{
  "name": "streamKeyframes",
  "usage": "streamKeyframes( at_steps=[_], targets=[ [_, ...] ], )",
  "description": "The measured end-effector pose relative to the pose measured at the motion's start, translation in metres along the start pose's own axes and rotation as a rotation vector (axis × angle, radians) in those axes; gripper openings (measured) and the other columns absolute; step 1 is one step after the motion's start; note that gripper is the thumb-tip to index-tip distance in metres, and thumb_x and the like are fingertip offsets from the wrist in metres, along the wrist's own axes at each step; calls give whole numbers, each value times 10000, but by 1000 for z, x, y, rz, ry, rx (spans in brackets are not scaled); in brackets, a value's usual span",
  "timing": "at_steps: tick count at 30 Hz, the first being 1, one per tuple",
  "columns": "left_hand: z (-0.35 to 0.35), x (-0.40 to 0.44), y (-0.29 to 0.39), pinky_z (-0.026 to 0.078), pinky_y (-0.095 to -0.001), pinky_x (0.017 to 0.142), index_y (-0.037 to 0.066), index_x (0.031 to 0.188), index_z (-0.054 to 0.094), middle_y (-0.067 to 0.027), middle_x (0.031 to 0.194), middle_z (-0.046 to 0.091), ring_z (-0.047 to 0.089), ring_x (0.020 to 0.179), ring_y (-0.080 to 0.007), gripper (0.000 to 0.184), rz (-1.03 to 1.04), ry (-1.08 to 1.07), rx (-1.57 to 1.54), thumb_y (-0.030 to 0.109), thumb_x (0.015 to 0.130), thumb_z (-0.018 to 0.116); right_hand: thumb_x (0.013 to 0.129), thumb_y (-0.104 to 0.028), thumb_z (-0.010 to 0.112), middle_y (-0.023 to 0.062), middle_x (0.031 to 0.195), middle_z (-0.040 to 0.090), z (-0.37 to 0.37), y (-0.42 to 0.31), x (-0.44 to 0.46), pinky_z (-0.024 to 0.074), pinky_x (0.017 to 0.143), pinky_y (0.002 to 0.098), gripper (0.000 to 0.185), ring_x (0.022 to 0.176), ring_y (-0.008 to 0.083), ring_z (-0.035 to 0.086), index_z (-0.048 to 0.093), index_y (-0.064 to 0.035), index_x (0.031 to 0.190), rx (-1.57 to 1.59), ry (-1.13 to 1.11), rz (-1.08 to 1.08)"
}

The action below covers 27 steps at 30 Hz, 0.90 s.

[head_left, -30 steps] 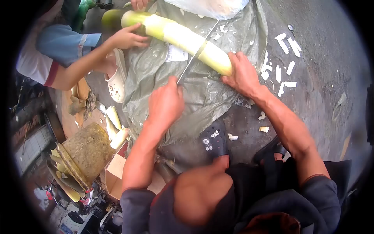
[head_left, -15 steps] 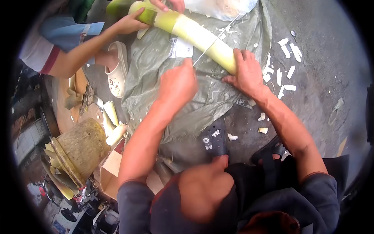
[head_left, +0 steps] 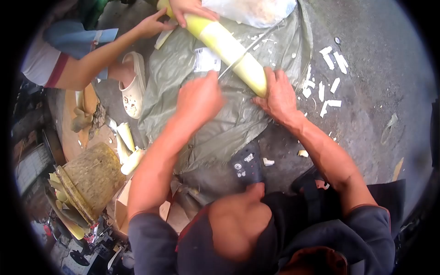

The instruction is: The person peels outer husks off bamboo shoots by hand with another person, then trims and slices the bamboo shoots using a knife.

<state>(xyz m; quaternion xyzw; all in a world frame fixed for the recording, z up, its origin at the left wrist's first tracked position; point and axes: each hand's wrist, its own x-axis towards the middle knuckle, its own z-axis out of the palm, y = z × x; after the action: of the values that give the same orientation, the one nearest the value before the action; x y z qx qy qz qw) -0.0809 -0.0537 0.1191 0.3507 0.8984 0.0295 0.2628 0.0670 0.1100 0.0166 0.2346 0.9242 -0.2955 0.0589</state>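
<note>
My left hand [head_left: 200, 97] is closed around the handle end of a long thin blade [head_left: 250, 48], slightly blurred. The blade lies slantwise across a thick pale green and white stalk [head_left: 224, 43]. With its fingers and thumb, my right hand [head_left: 278, 95] grips the stalk's lower right end. A co-worker's hand [head_left: 190, 10] rests on the upper part of the stalk, and that person's other hand [head_left: 153, 25] is beside its upper left end. Under the stalk is a crumpled grey-green sheet [head_left: 183, 119] with a white label [head_left: 206, 59].
White scraps [head_left: 340, 62] lie on the dark ground to the right. A filled plastic bag [head_left: 256, 11] is at the top. At the lower left are a dirty yellow bucket [head_left: 94, 176], a cardboard box [head_left: 121, 208] and pale stalk pieces [head_left: 124, 137]. A co-worker's light shoe [head_left: 133, 94] stands left.
The stalk now slopes more steeply, its lower end slightly nearer me. My left hand has moved upward with the blade. One co-worker's hand has come further into view onto the stalk.
</note>
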Motion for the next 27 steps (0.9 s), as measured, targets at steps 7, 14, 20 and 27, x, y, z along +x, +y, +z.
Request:
streamKeyframes(
  at_steps=[7, 14, 20, 27],
  targets=[
    [5, 15, 3, 497, -594, 794, -15, 1108, 590, -321, 887, 686, 663, 877, -507, 242, 25, 7, -26, 179, 964, 568, 730, -210, 829, 209, 1168, 517, -18, 20, 11, 486, 977, 470, 761, 1124, 396, 542, 498, -44, 1395, 235, -80, 25],
    [11, 1, -9, 496, -598, 799, -12, 1116, 588, -302, 899, 695, 659, 880, -511, 242, 21, 28, -33, 176, 964, 577, 710, -215, 812, 207, 1194, 528, -9, 55, 19, 475, 1012, 471, 713, 1176, 410, 513, 531, -33, 1339, 41, 233, -84],
    [10, 7, 3, 505, -595, 803, -2, 1106, 598, -296, 863, 699, 674, 853, -498, 231, 24, 56, -22, 173, 954, 600, 710, -242, 833, 193, 1168, 615, -35, 50, 27, 522, 960, 433, 705, 1083, 375, 600, 560, -31, 1325, 26, -19, -23],
    [-8, -29, -6, 516, -602, 771, -11, 1034, 580, -307, 804, 687, 673, 791, -512, 205, -57, -103, 85, 178, 956, 590, 688, -185, 814, 198, 1130, 623, -17, 27, 2, 503, 939, 445, 711, 1090, 370, 583, 570, -8, 1333, 104, -191, -23]
  ],
)
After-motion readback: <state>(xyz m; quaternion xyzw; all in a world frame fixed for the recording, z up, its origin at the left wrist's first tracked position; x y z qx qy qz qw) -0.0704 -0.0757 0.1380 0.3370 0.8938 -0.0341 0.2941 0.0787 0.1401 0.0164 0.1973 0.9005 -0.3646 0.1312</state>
